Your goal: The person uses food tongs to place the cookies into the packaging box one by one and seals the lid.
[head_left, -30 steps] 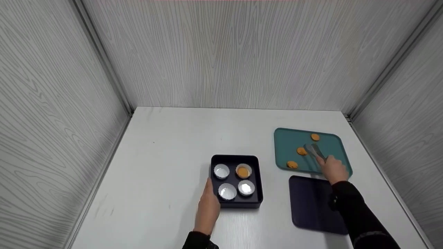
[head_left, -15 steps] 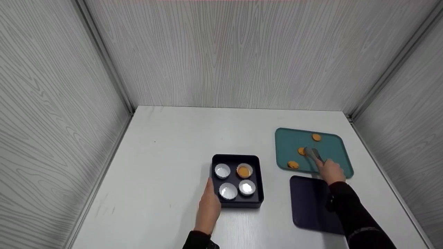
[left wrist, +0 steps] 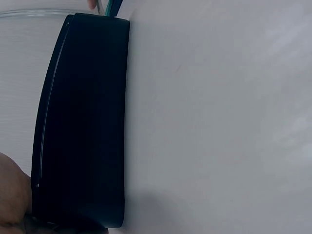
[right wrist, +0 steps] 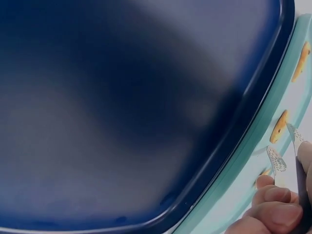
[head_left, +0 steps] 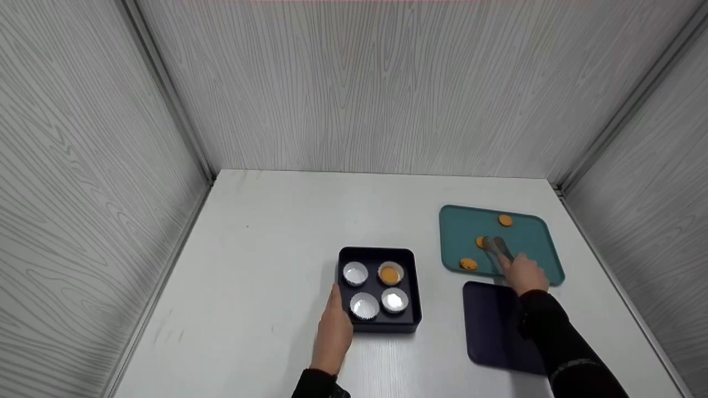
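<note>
— Against the left wall of the dark box (head_left: 374, 286), which hand is that?

— The left hand (head_left: 332, 337). Its visible fingers lie straight along the wall, touching it.

— And inside the box?

— Four white cups (head_left: 364, 305), set two by two. The far-right one has an orange biscuit (head_left: 390, 275) in it.

— Where's the right hand (head_left: 525, 275), then?

— Right of the box and a little farther from the person, over the near edge of a teal tray (head_left: 458, 228). It grips a pair of tongs (head_left: 502, 247), with their two ends standing apart.

— Are they on anything?

— One end overlaps the middle biscuit (head_left: 479, 242) in the head view; the right wrist view puts it close by. Whether they touch, I can't tell.

— Any other biscuits on that tray?

— Two: the one closest to the box (head_left: 468, 264), and another (head_left: 505, 220), farthest from it.

— What's the dark flat piece (head_left: 489, 331)?

— It lies right of the box, just beside the teal tray, partly hidden by the black right sleeve (head_left: 558, 337).
</note>
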`<act>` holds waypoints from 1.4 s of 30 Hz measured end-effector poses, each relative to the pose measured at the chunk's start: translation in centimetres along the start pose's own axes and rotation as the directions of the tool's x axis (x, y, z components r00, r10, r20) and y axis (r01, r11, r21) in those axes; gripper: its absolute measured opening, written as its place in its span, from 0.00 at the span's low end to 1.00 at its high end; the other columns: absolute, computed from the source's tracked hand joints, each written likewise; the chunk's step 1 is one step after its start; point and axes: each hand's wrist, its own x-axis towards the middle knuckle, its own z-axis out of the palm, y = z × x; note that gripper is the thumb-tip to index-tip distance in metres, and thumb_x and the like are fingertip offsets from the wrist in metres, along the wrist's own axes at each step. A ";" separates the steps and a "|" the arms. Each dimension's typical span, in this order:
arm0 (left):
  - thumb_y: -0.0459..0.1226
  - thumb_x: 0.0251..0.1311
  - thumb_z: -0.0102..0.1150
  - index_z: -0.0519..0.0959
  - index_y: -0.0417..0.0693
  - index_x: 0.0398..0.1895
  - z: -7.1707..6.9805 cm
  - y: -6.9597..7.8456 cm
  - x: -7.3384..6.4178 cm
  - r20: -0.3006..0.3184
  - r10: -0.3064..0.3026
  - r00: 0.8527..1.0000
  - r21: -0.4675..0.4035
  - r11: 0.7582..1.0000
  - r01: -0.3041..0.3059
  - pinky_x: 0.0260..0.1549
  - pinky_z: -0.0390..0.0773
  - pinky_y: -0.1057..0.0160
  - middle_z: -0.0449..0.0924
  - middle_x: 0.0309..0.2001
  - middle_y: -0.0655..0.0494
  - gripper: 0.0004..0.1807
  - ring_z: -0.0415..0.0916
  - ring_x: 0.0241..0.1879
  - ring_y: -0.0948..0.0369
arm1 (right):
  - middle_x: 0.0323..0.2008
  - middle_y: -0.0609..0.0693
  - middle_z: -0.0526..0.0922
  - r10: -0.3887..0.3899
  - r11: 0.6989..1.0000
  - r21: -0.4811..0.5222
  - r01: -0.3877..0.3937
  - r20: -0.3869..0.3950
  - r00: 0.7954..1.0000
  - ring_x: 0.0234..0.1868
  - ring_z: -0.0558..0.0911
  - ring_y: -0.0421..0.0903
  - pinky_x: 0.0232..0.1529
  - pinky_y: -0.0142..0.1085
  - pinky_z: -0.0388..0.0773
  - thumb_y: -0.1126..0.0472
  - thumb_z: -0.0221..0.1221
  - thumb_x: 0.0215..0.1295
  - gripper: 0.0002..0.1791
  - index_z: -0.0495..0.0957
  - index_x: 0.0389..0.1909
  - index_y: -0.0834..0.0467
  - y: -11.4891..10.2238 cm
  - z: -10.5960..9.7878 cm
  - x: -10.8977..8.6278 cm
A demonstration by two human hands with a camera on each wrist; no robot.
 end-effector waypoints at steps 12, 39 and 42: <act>0.22 0.69 0.43 0.55 0.31 0.78 0.1 -0.1 0.0 -0.017 0.022 1.000 0.013 1.000 -0.022 0.24 0.72 0.62 0.65 0.74 0.38 0.33 0.67 0.21 0.63 | 0.21 0.61 0.75 -0.026 1.000 0.013 0.026 -0.030 0.999 0.22 0.78 0.58 0.22 0.48 0.72 0.42 0.49 0.80 0.28 0.70 0.31 0.65 -0.7 0.3 -0.3; 0.21 0.70 0.40 0.56 0.30 0.78 0.3 -0.1 0.0 -0.042 0.049 0.998 0.006 0.999 -0.049 0.60 0.75 0.49 0.62 0.75 0.37 0.32 0.73 0.64 0.43 | 0.21 0.59 0.76 -0.058 0.998 -0.028 0.055 -0.119 0.991 0.23 0.80 0.59 0.21 0.48 0.73 0.44 0.62 0.72 0.25 0.69 0.27 0.60 -1.4 0.4 -0.1; 0.21 0.71 0.41 0.55 0.30 0.78 0.3 -0.1 -0.1 -0.041 0.052 0.998 0.004 0.999 -0.052 0.61 0.74 0.49 0.62 0.75 0.37 0.32 0.72 0.65 0.43 | 0.21 0.60 0.77 -0.063 0.998 -0.033 0.059 -0.136 0.989 0.23 0.80 0.59 0.21 0.49 0.73 0.44 0.63 0.70 0.25 0.70 0.27 0.60 -1.4 0.5 -0.1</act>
